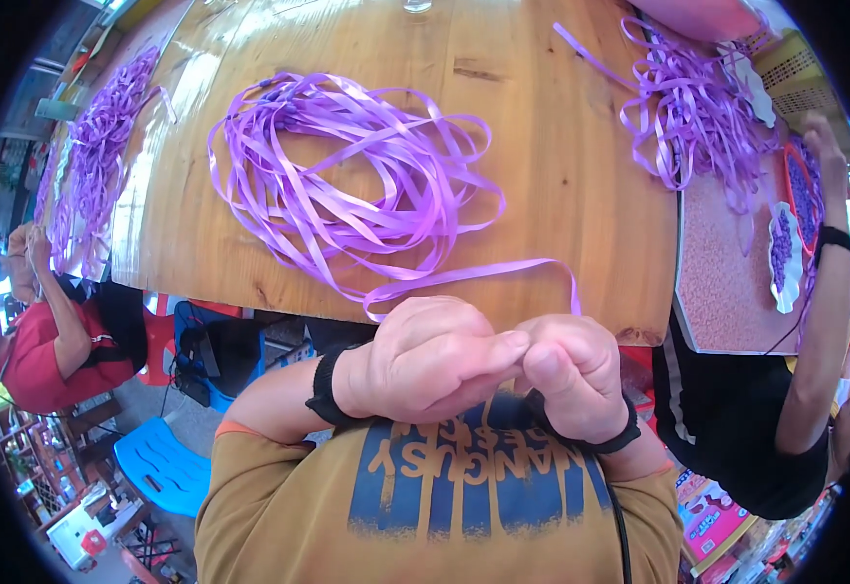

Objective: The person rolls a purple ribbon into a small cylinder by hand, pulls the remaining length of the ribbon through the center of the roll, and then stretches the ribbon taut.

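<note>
Head camera is looking down at a person's two hands meeting close to the chest, just near of a wooden table [561, 185]. Left hand [425, 355] is curling into a loose fist, its fingers pressing against the right hand [576, 375], whose thumb and fingers are pinching shut. A single purple ribbon strand [503, 268] is running from the table edge down toward the right hand's knuckles; whether the fingers are actually gripping its end cannot be told, since the hands are hiding it. Farther out, a loose tangled ribbon pile [347, 175] is lying in the middle of the table. Other people are working at the far left and right beside more purple ribbon.
</note>
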